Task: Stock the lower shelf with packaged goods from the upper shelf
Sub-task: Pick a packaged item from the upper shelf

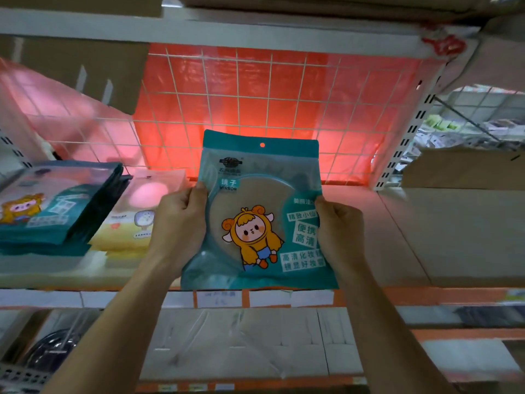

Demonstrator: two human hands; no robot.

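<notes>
A teal mirror package (257, 211) with a cartoon sheep figure is held upright above the front of a white shelf (426, 237). My left hand (179, 223) grips its left edge, thumb on the front. My right hand (339, 226) grips its right edge. A stack of the same teal packages (56, 206) lies on the shelf at the left, with a yellow and white package (133, 217) beside it.
A white wire grid (270, 109) with red plastic behind it backs the shelf. Cardboard boxes (460, 172) stand at the right. Price labels (216, 298) line the orange shelf edge. Below are a flat cardboard box (241, 342) and a dark object (54, 351).
</notes>
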